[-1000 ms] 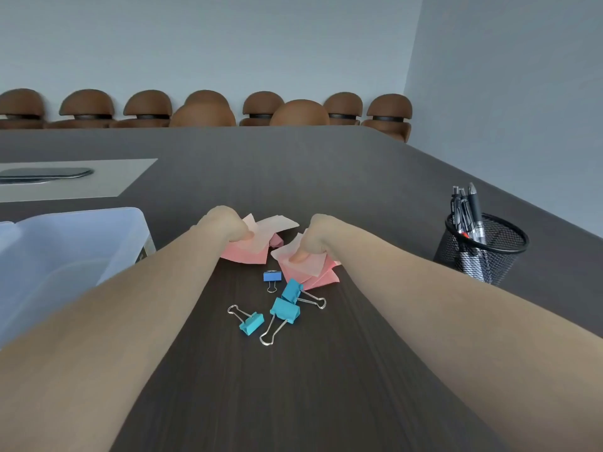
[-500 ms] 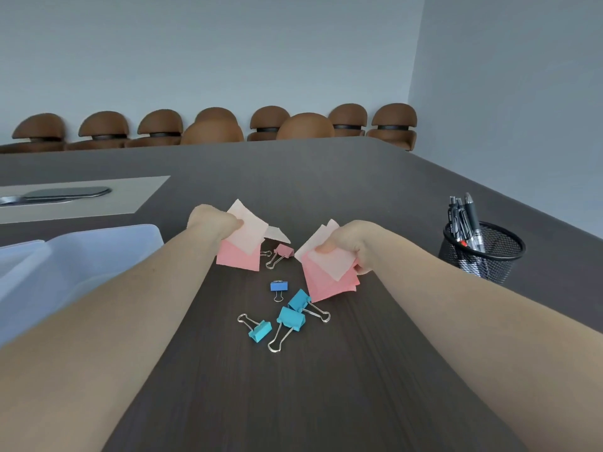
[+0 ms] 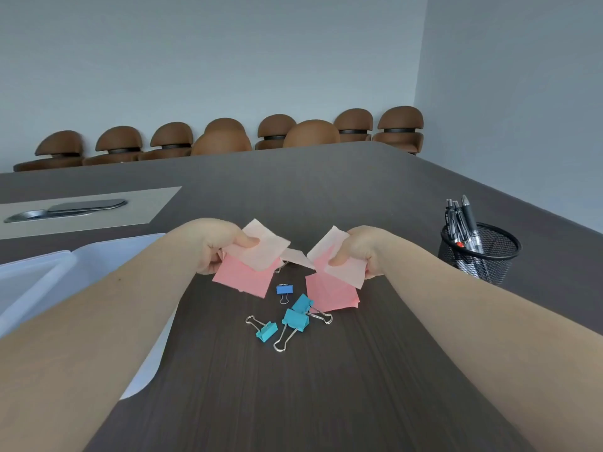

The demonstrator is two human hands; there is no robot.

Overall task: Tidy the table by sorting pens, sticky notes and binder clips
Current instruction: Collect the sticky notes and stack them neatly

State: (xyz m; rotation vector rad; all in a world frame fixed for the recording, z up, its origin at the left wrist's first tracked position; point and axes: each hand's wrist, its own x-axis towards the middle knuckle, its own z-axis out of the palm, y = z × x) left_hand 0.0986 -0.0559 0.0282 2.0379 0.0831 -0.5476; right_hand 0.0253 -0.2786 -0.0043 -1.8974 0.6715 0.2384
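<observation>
My left hand [image 3: 218, 246] grips a bunch of pink sticky notes [image 3: 244, 272] lifted off the dark table [image 3: 326, 386]. My right hand [image 3: 365, 252] holds a second bunch of pink sticky notes [image 3: 332, 288]. One pale note [image 3: 297, 257] lies on the table between them, partly over a clip whose wire handle shows. Below the hands lie a small blue binder clip [image 3: 284, 290] and three teal binder clips [image 3: 295, 319]. Pens [image 3: 461, 220] stand in a black mesh cup [image 3: 479, 252] at the right.
A translucent plastic bin [image 3: 39, 282] sits at the left, partly behind my left forearm. A beige inset panel with a metal cover [image 3: 81, 207] lies farther back left. Brown chairs [image 3: 228, 135] line the table's far edge.
Both hands closed on the sticky notes and lifted them off the table, moving slightly apart. A loose note and a clip beneath came into sight. The view tilted upward.
</observation>
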